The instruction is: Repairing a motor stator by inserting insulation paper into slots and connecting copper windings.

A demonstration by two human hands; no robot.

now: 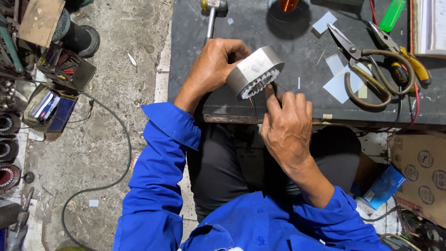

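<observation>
Left hand (211, 67) grips the metal motor core (254, 72) tilted at the table (288, 100) edge, slotted face angled down toward the right hand (285, 128), whose pinched fingers (271, 97) sit just below that face, touching thin wire (281, 87), closer to the slots.

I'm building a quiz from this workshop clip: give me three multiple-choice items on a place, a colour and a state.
1. Where do the large shears lie?
A. on the dark bench
B. on the floor
C. in the person's lap

2. What colour are the sleeves?
A. red
B. blue
C. white

3. How is the metal stator core held?
A. lying flat, untouched
B. tilted, gripped by the left hand
C. hanging from a hook

Answers: 1 A, they rest on the bench top; 2 B, both arms show blue; 3 B, the right hand touches below it.
</observation>
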